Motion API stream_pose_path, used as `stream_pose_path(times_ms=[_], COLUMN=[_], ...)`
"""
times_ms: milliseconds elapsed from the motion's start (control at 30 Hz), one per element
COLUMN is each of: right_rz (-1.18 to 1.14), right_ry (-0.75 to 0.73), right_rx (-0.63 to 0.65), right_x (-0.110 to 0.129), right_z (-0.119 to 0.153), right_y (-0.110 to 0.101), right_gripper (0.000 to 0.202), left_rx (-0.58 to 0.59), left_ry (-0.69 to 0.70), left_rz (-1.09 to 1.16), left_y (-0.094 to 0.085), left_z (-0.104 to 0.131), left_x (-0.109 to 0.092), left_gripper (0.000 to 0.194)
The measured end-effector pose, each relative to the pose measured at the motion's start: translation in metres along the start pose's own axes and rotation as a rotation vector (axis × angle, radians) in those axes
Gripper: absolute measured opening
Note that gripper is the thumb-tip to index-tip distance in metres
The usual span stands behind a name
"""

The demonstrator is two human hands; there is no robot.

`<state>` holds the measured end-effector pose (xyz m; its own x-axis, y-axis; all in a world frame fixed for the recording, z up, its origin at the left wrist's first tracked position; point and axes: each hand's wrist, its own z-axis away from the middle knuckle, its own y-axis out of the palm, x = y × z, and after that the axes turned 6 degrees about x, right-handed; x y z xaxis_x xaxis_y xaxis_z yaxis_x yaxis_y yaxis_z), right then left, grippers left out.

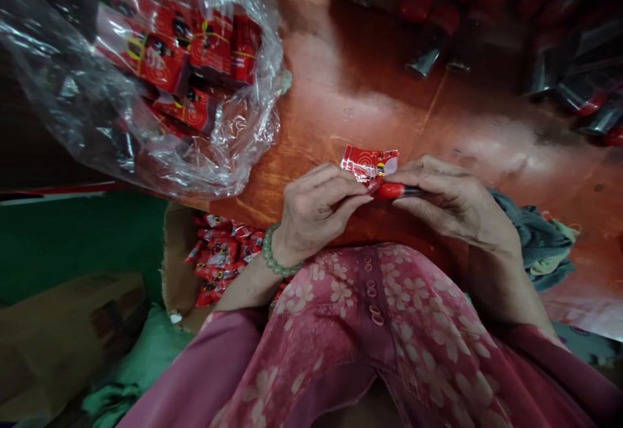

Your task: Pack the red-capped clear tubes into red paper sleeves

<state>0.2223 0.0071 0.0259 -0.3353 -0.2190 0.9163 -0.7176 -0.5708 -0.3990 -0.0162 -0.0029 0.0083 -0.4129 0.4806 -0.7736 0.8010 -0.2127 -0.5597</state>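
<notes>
Both hands meet over the wooden table in the head view. My left hand (324, 204), with a green bead bracelet at the wrist, pinches the left end of a small red printed wrapper (365, 162). My right hand (438, 201) has its fingers closed on a slim tube (392, 190) with a red end and a dark body. The tube's red end points left and touches the lower edge of the wrapper, near my left fingertips. The wrapper's right edge reaches the right index finger.
A clear plastic bag (263, 123) with bundled red wrappers lies at the upper left. Below it, a cardboard box (175, 266) holds red packets. Several dark tubes with red parts (433, 39) lie at the upper right. A grey-green cloth (540, 240) is beside the right wrist.
</notes>
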Motion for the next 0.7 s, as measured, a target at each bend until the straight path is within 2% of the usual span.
stream_pose_path(times_ms=[133, 333, 567, 700], right_rz=[-0.006, -0.054, 0.007, 0.077], right_ry=[0.038, 0.052, 0.015, 0.033], right_rx=[0.065, -0.109, 0.078, 0.153], right_x=[0.004, 0.013, 0.011, 0.011], right_z=[0.004, 0.004, -0.005, -0.004], right_y=[-0.01, -0.025, -0.015, -0.012], right_gripper=[0.027, 0.031, 0.027, 0.029], left_rx=[0.057, 0.047, 0.03, 0.049], left_ry=[0.005, 0.008, 0.036, 0.009], left_rz=[-0.043, -0.003, -0.015, -0.027], left_y=[-0.002, -0.005, -0.004, -0.004], left_z=[0.003, 0.002, 0.003, 0.006], left_x=[0.0, 0.001, 0.002, 0.002], left_gripper=[0.007, 0.007, 0.008, 0.005])
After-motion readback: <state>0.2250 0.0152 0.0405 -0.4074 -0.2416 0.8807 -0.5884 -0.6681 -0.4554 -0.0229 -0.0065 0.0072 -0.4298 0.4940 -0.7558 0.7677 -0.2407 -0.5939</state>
